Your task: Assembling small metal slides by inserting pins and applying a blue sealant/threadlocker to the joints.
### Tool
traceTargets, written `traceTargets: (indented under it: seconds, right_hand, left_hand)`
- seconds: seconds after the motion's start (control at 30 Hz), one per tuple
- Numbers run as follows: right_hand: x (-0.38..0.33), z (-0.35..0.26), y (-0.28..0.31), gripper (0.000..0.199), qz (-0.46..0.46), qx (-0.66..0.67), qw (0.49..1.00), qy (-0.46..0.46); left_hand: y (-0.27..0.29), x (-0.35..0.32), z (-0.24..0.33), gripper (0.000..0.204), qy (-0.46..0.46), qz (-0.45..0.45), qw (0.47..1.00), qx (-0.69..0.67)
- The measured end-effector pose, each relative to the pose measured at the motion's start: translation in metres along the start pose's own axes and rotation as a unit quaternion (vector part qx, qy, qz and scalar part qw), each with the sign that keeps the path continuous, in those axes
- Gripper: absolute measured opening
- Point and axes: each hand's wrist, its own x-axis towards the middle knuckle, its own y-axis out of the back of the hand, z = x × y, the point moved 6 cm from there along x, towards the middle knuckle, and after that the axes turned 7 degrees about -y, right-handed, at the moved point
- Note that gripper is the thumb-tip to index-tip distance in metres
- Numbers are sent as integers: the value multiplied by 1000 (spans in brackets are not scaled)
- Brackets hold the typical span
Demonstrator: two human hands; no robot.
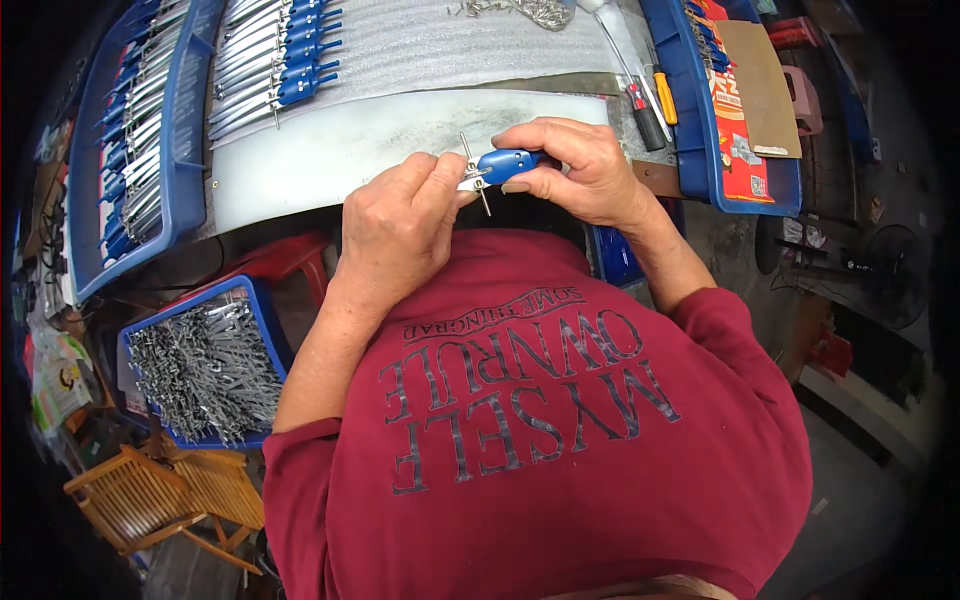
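Observation:
At the near edge of the white work board [300, 150], both my hands hold one metal part with a blue body [506, 162]. The blue body has small dark holes, and a thin silver rod crosses its silver end. My left hand [400, 215] has its fingers closed round the silver end, hiding most of it. My right hand [590, 172] pinches the blue end between thumb and fingers. To the left on the board lies a row of similar silver parts with blue ends [298, 85]. What exact tool the part belongs to I cannot tell.
A blue tray [185, 190] of similar parts stands at the left. Lower left, a blue crate [262, 310] holds many silver pieces, above a wooden folding chair [130, 500]. Screwdrivers [665, 98] lie beside another blue tray [690, 170] with cardboard at the right. Small metal pieces [545, 12] sit at the back.

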Motion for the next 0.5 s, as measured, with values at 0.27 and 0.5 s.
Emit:
traceTargets:
  seconds: [0.27, 0.5]
  right_hand:
    - [-3, -1, 1, 31, 39, -27, 999, 2]
    - [1, 1, 0, 31, 5, 7, 1000, 13]
  left_hand:
    - [0, -1, 0, 24, 19, 13, 1000, 15]
    - [1, -3, -1, 26, 12, 1, 1000, -1]
